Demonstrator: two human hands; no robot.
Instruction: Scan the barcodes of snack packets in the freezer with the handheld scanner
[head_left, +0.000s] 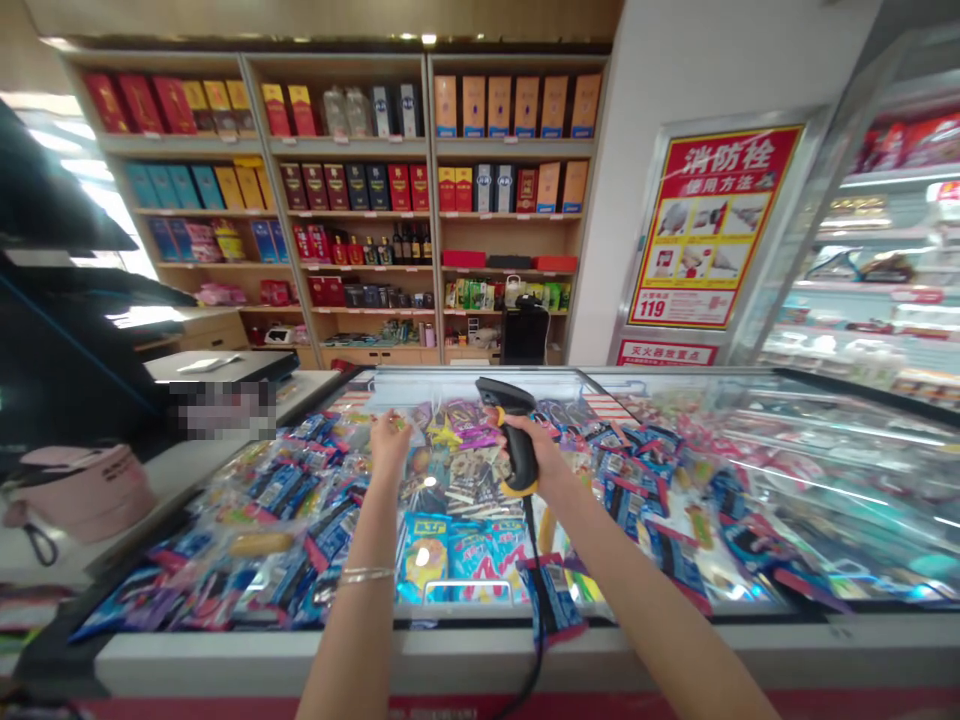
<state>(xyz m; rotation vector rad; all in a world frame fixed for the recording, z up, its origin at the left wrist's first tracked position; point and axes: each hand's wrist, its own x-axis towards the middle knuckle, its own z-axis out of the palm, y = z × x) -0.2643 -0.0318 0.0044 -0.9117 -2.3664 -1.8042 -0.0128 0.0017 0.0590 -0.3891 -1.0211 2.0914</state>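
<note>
A black and yellow barcode scanner (519,440) is gripped in my right hand (541,450), its head tipped to the left and its cable hanging down over the freezer's front edge. My left hand (390,432) is held out over the freezer's left part with its fingers curled in. Whatever may be between those fingers is too small to make out. Around both hands, many blue and pink snack packets (281,490) lie heaped on the glass top of the chest freezer (300,655). Under the glass, bright blue packs (484,560) show between my forearms.
On the counter at left stand a pink lidded container (86,490) and a dark monitor (52,190). Wooden shelves (360,150) with boxes and bottles line the back wall. A red fire-hydrant poster (716,230) hangs at right, beside an open refrigerated shelf (885,260).
</note>
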